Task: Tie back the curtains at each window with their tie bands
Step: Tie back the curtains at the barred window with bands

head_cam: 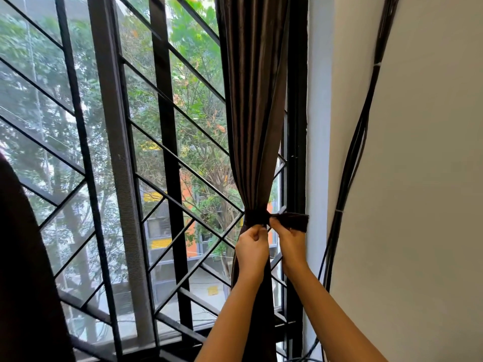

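Observation:
A dark brown curtain [257, 100] hangs at the right side of the window, gathered into a narrow bunch. A dark tie band [256, 218] wraps around the bunch at its waist. My left hand [252, 246] pinches the band at the front of the curtain. My right hand [290, 237] grips the band's loose end [298, 221], which sticks out to the right towards the wall. Both hands touch each other just below the band.
A black window grille [167, 142] with diagonal bars fills the left and centre. A bundle of black cables [358, 142] runs down the white wall at the right. Another dark curtain [23, 270] stands at the far left edge.

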The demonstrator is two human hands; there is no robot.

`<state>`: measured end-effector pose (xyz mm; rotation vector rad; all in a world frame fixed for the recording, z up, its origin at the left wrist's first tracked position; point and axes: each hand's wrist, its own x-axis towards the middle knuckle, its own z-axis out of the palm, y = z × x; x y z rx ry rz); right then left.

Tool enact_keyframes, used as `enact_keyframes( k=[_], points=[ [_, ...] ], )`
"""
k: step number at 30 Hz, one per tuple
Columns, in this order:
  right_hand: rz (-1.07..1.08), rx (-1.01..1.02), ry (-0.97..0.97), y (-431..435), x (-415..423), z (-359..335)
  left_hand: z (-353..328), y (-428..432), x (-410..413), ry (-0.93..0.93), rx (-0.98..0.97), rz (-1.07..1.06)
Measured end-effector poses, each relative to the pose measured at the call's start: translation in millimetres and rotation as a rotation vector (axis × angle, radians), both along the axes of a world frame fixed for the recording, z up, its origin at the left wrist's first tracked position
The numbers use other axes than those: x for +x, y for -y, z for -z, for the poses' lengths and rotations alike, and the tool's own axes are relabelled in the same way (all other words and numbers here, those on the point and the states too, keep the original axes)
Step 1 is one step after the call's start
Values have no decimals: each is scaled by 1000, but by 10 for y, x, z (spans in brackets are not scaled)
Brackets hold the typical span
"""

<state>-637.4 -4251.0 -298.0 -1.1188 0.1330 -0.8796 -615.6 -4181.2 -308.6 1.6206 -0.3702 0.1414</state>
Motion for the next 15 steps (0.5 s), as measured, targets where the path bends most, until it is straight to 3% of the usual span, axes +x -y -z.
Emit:
enact_keyframes(
  k=[4,10,15],
  points=[
    [22,-16,-33,-30,-53,-4,-28,14,12,-120,-79,24],
    [-16,56,-69,-71,-71,-39,-174,29,15,-423,-477,218],
    [20,0,-123,-50,-83,-66,-277,-3,-4,-548,-707,258]
  ],
)
